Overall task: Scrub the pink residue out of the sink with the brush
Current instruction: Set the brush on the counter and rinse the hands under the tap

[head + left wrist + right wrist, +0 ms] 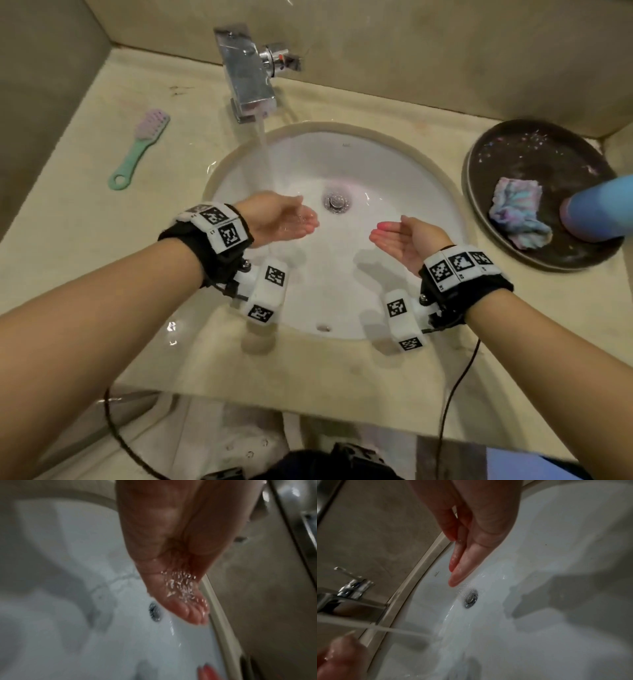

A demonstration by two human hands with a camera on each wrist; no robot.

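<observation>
The white oval sink [394, 178] has a faint pink tint around its metal drain [336, 202]. Water runs from the chrome tap [251, 75] into the bowl. My left hand [291, 219] is cupped palm up at the foot of the stream, wet, with water pooling in it [181, 588]. My right hand [397, 236] hovers palm up over the bowl's right half, fingers straight, holding nothing [462, 563]. The brush [140, 149], mint handle and lilac bristles, lies on the counter left of the sink, away from both hands.
A dark round tray [507, 219] on the right counter holds a crumpled pastel cloth [517, 216] and a blue bottle [603, 209]. Walls close the counter at back and left. Cables hang from both wrist bands over the counter's front edge.
</observation>
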